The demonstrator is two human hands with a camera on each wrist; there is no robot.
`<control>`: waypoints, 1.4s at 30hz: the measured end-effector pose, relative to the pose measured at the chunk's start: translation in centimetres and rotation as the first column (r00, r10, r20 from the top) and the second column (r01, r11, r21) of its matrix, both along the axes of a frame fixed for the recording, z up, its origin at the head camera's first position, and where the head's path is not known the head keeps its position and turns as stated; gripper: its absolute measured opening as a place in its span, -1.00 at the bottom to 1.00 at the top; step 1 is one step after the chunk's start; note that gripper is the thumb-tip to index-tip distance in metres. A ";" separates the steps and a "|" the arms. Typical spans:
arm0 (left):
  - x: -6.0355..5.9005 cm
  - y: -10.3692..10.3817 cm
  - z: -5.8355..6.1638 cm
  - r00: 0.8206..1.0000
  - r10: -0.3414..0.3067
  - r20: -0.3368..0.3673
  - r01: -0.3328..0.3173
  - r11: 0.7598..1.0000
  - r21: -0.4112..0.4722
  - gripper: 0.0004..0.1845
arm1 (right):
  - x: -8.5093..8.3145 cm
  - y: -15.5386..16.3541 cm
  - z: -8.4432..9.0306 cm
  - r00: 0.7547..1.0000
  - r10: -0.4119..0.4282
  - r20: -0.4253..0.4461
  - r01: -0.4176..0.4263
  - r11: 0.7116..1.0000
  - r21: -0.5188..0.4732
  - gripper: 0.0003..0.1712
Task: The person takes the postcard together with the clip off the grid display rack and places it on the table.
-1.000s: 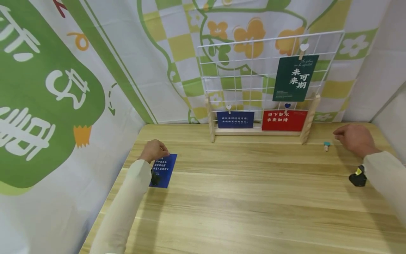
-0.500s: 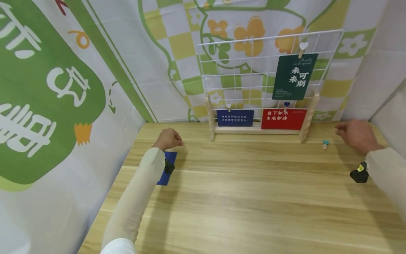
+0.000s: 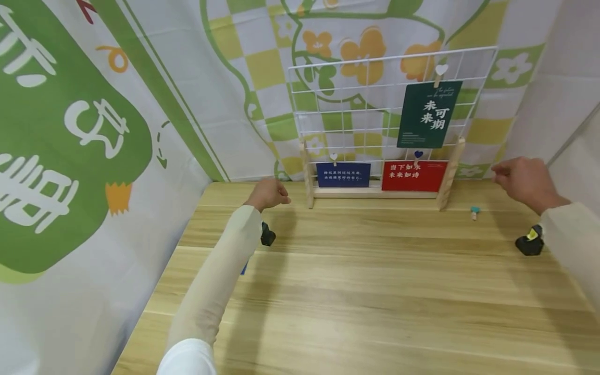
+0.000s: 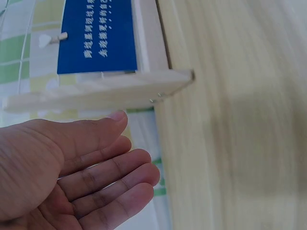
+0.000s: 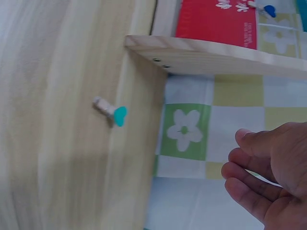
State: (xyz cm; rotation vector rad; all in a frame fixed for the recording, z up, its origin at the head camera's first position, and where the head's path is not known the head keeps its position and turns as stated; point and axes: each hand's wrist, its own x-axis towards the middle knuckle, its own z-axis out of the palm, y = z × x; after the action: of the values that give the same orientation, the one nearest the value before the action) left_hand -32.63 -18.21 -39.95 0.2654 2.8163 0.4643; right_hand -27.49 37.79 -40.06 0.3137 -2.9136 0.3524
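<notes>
- Printed cloth (image 3: 225,104): green, yellow and white; hung along the far and left sides.
- Wooden table (image 3: 375,291): pale, streaked grain, in front of the cloth.
- Display rack (image 3: 375,194): white wire grid with wooden posts and base rail; stands at the table's far side.
- Left sleeve (image 3: 225,271): pale, extended over the table's left part.
- Right sleeve (image 3: 569,239): pale, at the right.
- Right hand (image 3: 527,182): far right; fingers loosely curved, thumb apart from them, grasp unoccupied.
- Left hand (image 3: 268,194): left of the rack, near its left post but apart; fingers loosely bent, thumb separate, grasp unoccupied.
- Green card (image 3: 428,114): white lettering; hung on the grid's right part.
- Red card (image 3: 414,176): white lettering; low right on the rack.
- Blue card (image 3: 344,175): white lettering; low left on the rack.
- Blue corner (image 3: 244,269): on the table beside the left sleeve; remainder hidden.
- White-heart clips, two: above the green card (image 3: 441,71) and blue card.
- Dark-blue-heart clip (image 3: 419,155): at the red card's top edge.
- Teal-heart clip (image 3: 475,212): lying on the table right of the rack, near the right hand, untouched.
</notes>
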 end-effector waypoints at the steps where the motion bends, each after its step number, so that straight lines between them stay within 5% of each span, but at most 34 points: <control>1: -0.1 0.3 0.2 1.000 -0.006 -0.002 0.006 1.000 0.002 -0.73 | -0.1 -0.1 0.3 1.000 -0.009 0.010 0.009 1.000 -0.006 -0.67; 16: -1.0 4.4 3.5 0.997 -0.035 -0.068 0.037 0.998 0.041 -0.72 | -0.2 -1.5 4.4 0.998 -0.060 -0.015 0.059 0.998 -0.026 -0.64; 25: -1.6 6.7 5.1 0.991 -0.081 -0.102 0.082 0.997 0.005 -0.76 | -0.2 -2.3 6.6 0.998 -0.008 -0.061 0.005 0.999 -0.050 -0.65; 42: -1.9 11.4 7.8 0.972 -0.147 -0.183 0.163 0.984 0.077 -0.71 | -0.8 -5.3 11.2 0.988 0.030 -0.153 -0.035 0.999 -0.030 -0.67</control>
State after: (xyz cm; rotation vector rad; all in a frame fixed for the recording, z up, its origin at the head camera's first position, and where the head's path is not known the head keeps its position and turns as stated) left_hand -34.52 -6.83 -32.10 0.5680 2.9181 0.5608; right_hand -28.29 32.44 -28.88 0.3666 -2.7526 0.3634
